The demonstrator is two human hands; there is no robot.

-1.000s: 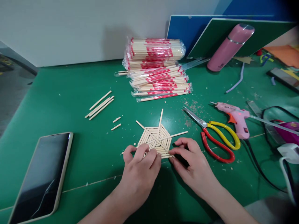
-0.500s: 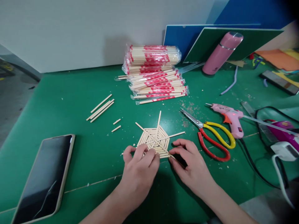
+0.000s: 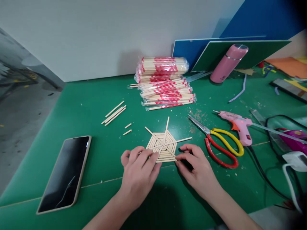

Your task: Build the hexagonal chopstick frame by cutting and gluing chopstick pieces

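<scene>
A web-shaped piece made of wooden chopstick lengths lies flat on the green table, with crossed spokes and rows of short sticks between them. My left hand is curled over its lower left side, its fingertips holding the end of a spoke and hiding that corner. At the lower right corner my right hand pinches the end of another spoke between thumb and fingers. Scissors with one red and one yellow handle lie to the right of my right hand. Past them rests a pink glue gun with a glue stick in it.
Several cut sticks and two short pieces lie on the left. A phone is at the near left. Wrapped chopsticks are piled at the back, beside a pink bottle. Cables run along the right.
The whole view has shifted a little. My left hand has slid slightly left along the web, uncovering more of its bottom rows. My right hand stays at the same corner.
</scene>
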